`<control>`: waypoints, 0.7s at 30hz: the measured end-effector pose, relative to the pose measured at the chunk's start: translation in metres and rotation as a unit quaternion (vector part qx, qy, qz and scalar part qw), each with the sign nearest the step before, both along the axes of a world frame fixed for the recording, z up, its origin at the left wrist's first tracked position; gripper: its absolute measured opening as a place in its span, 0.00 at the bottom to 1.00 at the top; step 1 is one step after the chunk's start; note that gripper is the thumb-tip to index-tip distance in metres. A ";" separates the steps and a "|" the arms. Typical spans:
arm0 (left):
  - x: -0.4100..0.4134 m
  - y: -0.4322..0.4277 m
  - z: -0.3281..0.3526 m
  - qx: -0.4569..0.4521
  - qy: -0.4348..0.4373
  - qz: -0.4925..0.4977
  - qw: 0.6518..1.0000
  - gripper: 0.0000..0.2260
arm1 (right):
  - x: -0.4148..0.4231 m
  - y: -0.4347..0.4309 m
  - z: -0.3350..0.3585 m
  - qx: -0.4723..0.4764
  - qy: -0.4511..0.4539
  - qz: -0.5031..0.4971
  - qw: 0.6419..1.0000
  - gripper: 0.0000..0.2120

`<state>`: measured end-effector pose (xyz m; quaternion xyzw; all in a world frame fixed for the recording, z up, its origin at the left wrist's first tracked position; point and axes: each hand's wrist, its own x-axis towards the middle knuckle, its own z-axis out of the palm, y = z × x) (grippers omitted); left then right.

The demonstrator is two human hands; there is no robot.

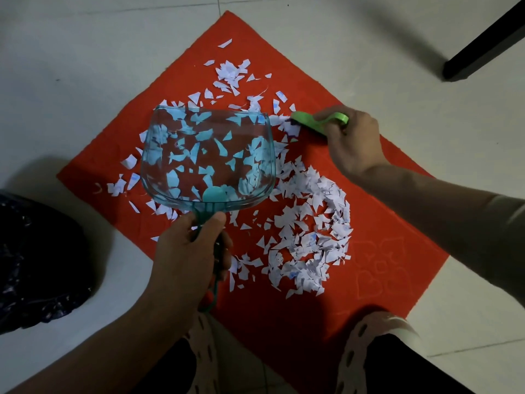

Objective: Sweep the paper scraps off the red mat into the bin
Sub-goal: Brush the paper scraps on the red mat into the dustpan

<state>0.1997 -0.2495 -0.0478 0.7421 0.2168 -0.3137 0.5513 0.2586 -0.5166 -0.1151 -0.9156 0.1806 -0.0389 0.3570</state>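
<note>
A red mat (380, 217) lies cornerwise on the pale tiled floor. Several white paper scraps (306, 231) are strewn over it, thickest in a curved heap right of centre. My left hand (190, 248) grips the handle of a clear teal dustpan (207, 155) held over the mat's left half; scraps show through its tray. My right hand (352, 140) grips a green hand brush (312, 122) at the mat's right side, its head touching scraps beside the dustpan's far right corner. The bin (34, 260), lined with a dark bag, stands at the left edge.
A black furniture leg (483, 44) slants in at the upper right. My knees and patterned footwear (366, 336) are at the bottom, at the mat's near corner. Pale floor tiles (85, 66) surround the mat.
</note>
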 end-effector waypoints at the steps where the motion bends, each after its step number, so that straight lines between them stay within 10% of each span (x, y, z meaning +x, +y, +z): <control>1: 0.000 0.000 0.000 0.000 -0.001 0.003 1.000 0.09 | -0.001 -0.001 0.001 -0.008 -0.010 -0.005 1.000 0.16; 21: -0.008 0.000 0.001 0.005 -0.006 -0.003 1.000 0.11 | 0.003 -0.003 0.002 -0.034 0.045 0.008 0.998 0.15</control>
